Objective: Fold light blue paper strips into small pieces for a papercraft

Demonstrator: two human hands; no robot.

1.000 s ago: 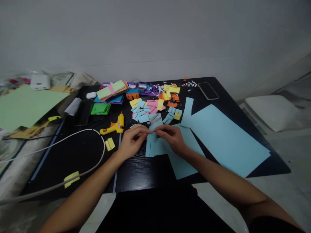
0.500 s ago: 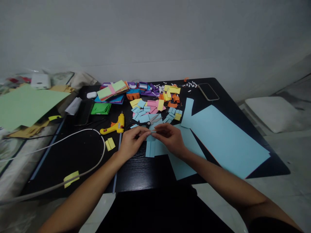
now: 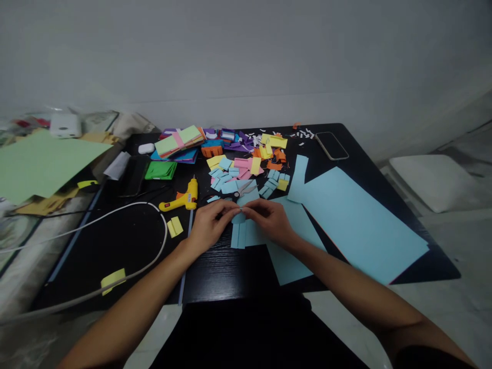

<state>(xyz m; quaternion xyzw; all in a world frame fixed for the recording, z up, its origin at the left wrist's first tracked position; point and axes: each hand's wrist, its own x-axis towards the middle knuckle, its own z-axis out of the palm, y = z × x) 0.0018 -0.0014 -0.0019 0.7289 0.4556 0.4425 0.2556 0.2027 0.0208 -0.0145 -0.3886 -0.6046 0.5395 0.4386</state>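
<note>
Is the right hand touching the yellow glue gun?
Apart. The head view shows a wide gap: the left hand comes between the right hand and the yellow glue gun.

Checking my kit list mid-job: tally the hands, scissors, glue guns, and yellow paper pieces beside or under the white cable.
Hands: 2 (left hand, right hand)
Scissors: 1
Glue gun: 1
Yellow paper pieces beside or under the white cable: 2
Total: 6
</note>
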